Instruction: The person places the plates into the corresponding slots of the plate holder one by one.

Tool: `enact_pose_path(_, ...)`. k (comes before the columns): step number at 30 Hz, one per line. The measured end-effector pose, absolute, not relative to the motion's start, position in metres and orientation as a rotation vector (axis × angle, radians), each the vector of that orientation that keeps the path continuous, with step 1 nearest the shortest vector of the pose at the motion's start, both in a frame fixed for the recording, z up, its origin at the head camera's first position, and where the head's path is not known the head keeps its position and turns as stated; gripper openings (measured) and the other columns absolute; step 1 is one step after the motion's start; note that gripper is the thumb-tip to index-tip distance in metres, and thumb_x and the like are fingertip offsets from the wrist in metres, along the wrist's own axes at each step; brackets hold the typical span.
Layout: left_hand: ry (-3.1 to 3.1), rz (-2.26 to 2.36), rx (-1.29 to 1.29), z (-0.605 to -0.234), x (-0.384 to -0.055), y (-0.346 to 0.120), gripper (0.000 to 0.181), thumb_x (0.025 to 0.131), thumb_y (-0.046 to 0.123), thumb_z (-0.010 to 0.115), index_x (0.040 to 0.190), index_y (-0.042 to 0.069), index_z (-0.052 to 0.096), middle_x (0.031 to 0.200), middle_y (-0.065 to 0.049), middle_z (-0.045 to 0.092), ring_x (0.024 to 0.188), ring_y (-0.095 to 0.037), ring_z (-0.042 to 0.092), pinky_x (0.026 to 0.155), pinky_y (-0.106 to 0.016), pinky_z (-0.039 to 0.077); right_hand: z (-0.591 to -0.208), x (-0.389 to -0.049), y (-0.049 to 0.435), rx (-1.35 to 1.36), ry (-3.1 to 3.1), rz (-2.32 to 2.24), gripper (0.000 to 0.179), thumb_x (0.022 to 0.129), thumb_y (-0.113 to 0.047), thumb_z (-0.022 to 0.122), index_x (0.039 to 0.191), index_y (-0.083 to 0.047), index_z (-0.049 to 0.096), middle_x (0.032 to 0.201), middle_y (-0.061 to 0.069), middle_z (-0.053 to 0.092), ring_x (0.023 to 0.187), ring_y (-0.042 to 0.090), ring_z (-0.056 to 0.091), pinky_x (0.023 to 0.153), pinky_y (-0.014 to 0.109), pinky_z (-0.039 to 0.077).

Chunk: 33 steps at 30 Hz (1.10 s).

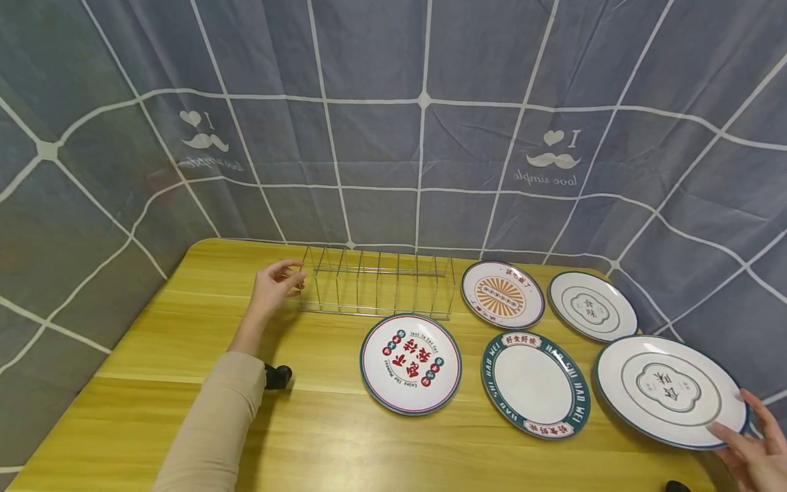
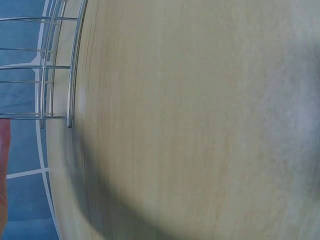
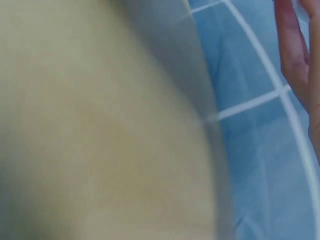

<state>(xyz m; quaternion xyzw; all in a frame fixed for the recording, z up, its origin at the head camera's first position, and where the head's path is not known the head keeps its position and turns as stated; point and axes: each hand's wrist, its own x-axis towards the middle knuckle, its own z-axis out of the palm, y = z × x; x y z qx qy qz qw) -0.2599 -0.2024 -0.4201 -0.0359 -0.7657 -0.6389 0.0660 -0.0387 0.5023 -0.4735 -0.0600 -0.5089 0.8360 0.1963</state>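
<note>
My left hand [image 1: 273, 285] grips the left end of a silver wire plate rack [image 1: 375, 315], its fingers and thumb curled at the end wire. Only a strip of that hand shows in the left wrist view, beside the rack. At the far right, my right hand [image 1: 757, 452] holds the rim of a large white plate [image 1: 670, 389] with a dark blue edge and a grey emblem. Its thumb side lies over the rim; the plate tilts slightly. In the right wrist view the fingers [image 3: 292, 55] appear at the upper right corner.
Right of the rack lie an orange sunburst plate [image 1: 502, 295] and a smaller grey-emblem plate [image 1: 593, 307]. Nearer are a plate with red lettering [image 1: 410, 364] and a green-rimmed oval plate [image 1: 535, 386]. A grey-blue checked curtain [image 1: 381, 150] hangs behind the wooden table [image 1: 332, 437].
</note>
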Motion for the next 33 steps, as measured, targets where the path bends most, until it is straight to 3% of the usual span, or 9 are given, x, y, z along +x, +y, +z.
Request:
enact_pose_path(4,-2.322,-1.931,-0.137,-0.419,-0.26,-0.204,0.029,0.088,0.003,0.059,0.115,-0.006,0.054,0.067,0.001,0.058,0.065,-0.011,0.063,0.068,-0.042,0.054,-0.486,-0.057,0.524,0.006,-1.356,2.388,0.075,0.081,0.03,0.037,0.138,-0.018,0.033,0.098,0.003,0.064,0.075,0.022,0.068,0.058,0.028,0.054)
enact_pose_path(7,-2.347,-1.933,-0.152,-0.419,-0.26,-0.206,0.029,0.089,0.004,0.059,0.115,-0.006,0.053,0.067,-0.001,0.057,0.066,-0.012,0.063,0.069,-0.044,0.054,-0.491,-0.073,0.535,-0.019,-1.439,2.324,0.079,0.079,0.032,0.038,0.14,-0.018,0.034,0.09,0.007,0.068,0.06,0.017,0.066,0.042,0.021,0.049)
enact_pose_path(10,-2.377,-1.933,-0.163,-0.418,-0.26,-0.206,0.028,0.09,0.005,0.058,0.115,-0.006,0.052,0.068,-0.001,0.056,0.067,-0.011,0.062,0.07,-0.044,0.054,-0.483,-0.088,0.529,-0.043,-1.488,2.304,0.082,0.078,0.032,0.04,0.14,-0.02,0.035,0.085,0.01,0.069,0.055,0.018,0.065,0.037,0.022,0.046)
enact_pose_path(14,-2.408,-1.939,-0.167,-0.416,-0.26,-0.207,0.03,0.09,0.007,0.057,0.117,-0.007,0.05,0.071,-0.002,0.055,0.069,-0.012,0.062,0.072,-0.045,0.053,-0.446,-0.103,0.488,0.111,-1.424,2.424,0.082,0.076,0.034,0.04,0.14,-0.017,0.034,0.099,0.012,0.066,0.074,0.024,0.067,0.053,0.028,0.054)
enact_pose_path(20,-2.43,-1.943,-0.148,-0.415,-0.258,-0.207,0.032,0.091,0.009,0.056,0.119,-0.006,0.049,0.073,-0.004,0.054,0.072,-0.015,0.062,0.075,-0.046,0.052,-0.388,-0.119,0.404,0.364,-1.398,2.493,0.073,0.077,0.035,0.033,0.136,-0.007,0.035,0.111,0.013,0.056,0.082,0.025,0.066,0.059,0.027,0.055)
enact_pose_path(26,-2.453,-1.948,-0.146,-0.413,-0.259,-0.205,0.033,0.092,0.011,0.055,0.12,-0.005,0.048,0.073,-0.001,0.051,0.071,-0.01,0.059,0.075,-0.043,0.053,-0.371,-0.146,0.361,0.453,-1.494,2.468,0.069,0.078,0.033,0.037,0.134,-0.007,0.036,0.115,0.012,0.052,0.085,0.021,0.064,0.063,0.025,0.054)
enact_pose_path(33,-2.479,-1.957,-0.131,-0.412,-0.259,-0.206,0.033,0.093,0.012,0.054,0.121,-0.004,0.047,0.074,-0.001,0.049,0.077,-0.018,0.06,0.076,-0.042,0.053,-0.359,-0.175,0.315,0.461,-1.675,2.448,0.071,0.079,0.03,0.042,0.135,-0.013,0.035,0.116,0.009,0.051,0.088,0.018,0.064,0.067,0.026,0.054)
